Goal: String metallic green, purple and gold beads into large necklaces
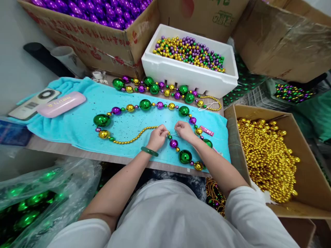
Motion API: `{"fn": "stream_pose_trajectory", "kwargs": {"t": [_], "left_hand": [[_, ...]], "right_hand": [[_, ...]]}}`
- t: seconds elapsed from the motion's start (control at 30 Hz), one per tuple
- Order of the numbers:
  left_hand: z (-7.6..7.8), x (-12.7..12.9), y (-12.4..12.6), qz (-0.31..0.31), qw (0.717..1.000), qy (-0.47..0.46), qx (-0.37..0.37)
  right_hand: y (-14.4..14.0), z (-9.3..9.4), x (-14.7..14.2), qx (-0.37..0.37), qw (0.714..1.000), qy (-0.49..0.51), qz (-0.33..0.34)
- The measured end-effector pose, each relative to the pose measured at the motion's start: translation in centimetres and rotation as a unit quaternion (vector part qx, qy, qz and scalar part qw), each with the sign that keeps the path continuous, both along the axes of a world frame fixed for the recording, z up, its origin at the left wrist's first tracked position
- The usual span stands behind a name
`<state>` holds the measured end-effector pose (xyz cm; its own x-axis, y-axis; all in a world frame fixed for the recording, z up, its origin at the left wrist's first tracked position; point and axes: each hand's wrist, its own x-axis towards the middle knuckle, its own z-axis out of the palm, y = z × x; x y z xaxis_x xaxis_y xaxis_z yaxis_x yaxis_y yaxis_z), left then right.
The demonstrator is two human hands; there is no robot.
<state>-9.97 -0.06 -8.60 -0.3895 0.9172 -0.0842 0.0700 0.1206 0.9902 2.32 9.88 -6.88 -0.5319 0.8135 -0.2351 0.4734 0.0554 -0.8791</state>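
A large bead necklace (145,104) of green, gold and purple balls lies in a loop on the turquoise towel (77,120). My left hand (158,135), with a green bangle on its wrist, pinches the end of the gold bead strand (131,140), close to a small green bead. A short distance to the right, my right hand (183,130) is closed in a pinch on a thin pale string (172,133) that runs between both hands. Under my right forearm, part of the necklace is hidden. A small pink label (207,131) lies beside my right wrist.
Finished-looking bead strands (154,88) lie along the back, before a white foam box (190,74) of small mixed beads. A carton (232,137) of gold bead strands stands right; a carton of purple balls (103,13) stands back left. A pink case (62,104) rests on the towel.
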Motion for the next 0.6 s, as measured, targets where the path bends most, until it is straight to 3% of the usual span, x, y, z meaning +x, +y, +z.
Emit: {"fn": "stream_pose_trajectory", "kwargs": {"t": [0.1,0.2,0.4,0.6], "left_hand": [[0.7,-0.4,-0.2,0.029,0.999,-0.044,-0.004],[2.1,-1.0,-0.5,0.034,0.997,-0.064,-0.006],[5.2,-1.5,0.0,0.072,0.994,0.022,0.085],[7.3,-2.1,0.8,-0.028,0.989,-0.132,0.059]], "right_hand": [[-0.3,0.9,0.0,-0.047,0.998,0.045,-0.014],[-0.7,2.8,-0.1,-0.103,0.989,0.104,0.029],[-1.3,6.1,-1.2,-0.147,0.974,0.161,0.068],[-1.0,8.6,-1.7,-0.085,0.983,0.128,0.1]]}}
